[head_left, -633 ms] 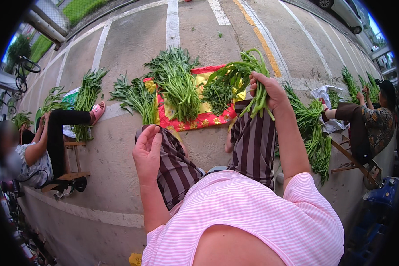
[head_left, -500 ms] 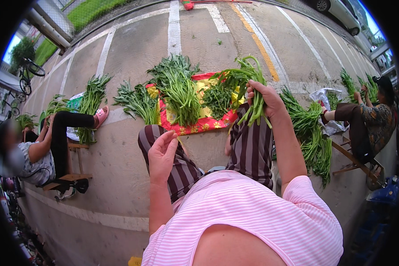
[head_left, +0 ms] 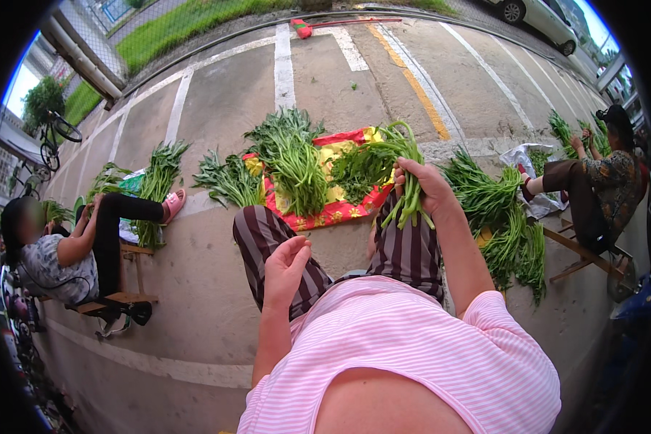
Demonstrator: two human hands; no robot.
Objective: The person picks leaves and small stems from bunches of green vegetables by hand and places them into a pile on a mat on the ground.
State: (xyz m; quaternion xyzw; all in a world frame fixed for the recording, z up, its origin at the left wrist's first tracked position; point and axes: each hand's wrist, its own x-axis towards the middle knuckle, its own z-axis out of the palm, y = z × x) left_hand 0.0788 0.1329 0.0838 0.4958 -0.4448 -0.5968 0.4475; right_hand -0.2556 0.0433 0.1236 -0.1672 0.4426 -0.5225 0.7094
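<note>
My right hand (head_left: 422, 189) is closed round a bunch of leafy green vegetable stems (head_left: 408, 210). The cut ends point down over my right knee, and the leaves spread to the left. Over my left thigh, my left hand (head_left: 288, 269) is pinched, thumb against fingers. A tiny dark bit shows at its fingertips, too small to name. Beyond my knees lies a red and yellow printed sheet (head_left: 318, 220). On it rest a large pile of long-stemmed greens (head_left: 291, 163) and a smaller heap of leafy tops (head_left: 351, 179).
More greens (head_left: 231, 181) lie left of the sheet, and a big heap (head_left: 510, 231) spreads by my right knee. One person (head_left: 58, 253) sits on a wooden stool at left, another (head_left: 607, 170) at right, both among greens. A red-headed tool (head_left: 301, 29) lies far ahead on the pavement.
The whole view has tipped slightly upward. My left hand has moved a little to the right. My right hand keeps hold of the bunch, which has shifted slightly left.
</note>
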